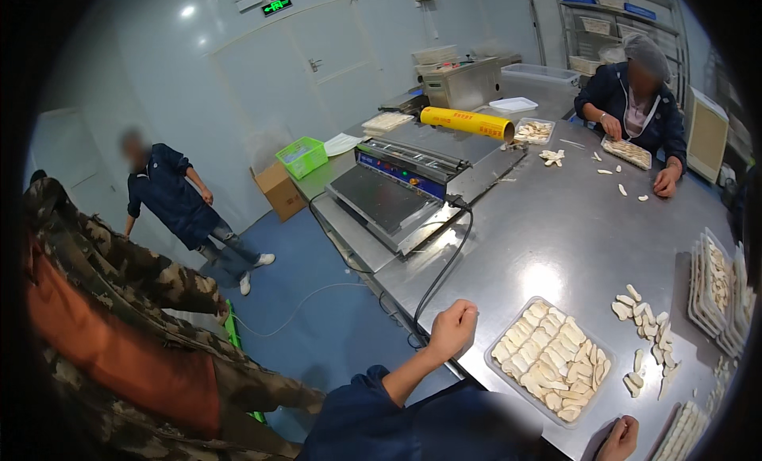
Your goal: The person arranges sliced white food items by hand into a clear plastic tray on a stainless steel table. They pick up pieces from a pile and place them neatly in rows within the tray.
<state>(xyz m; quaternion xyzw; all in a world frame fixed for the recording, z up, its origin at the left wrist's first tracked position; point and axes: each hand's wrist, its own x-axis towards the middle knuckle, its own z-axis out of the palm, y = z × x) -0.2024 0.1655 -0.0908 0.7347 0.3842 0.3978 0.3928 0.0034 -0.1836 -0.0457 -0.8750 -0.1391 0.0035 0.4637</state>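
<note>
A clear plastic tray (pixel 494 364) sits near the table's front edge, filled with pale mushroom slices (pixel 548 354) laid in rows, with looser pieces toward its right side. Just left of the tray, at the table edge, my left hand (pixel 454 327) is closed in a fist, with nothing showing in it. My right hand (pixel 619 439) is at the bottom edge of the view, fingers curled in and no object visible in them; it is partly cut off. Loose mushroom slices (pixel 657 334) lie in a scattered pile right of the tray.
Stacked filled trays (pixel 710 290) stand at the right. A wrapping machine (pixel 397 191) with a cable and a yellow film roll (pixel 467 122) are beyond. Across the table a co-worker (pixel 639 104) handles a tray. Two people stand left; a green crate (pixel 302 157) is near a cardboard box (pixel 278 192).
</note>
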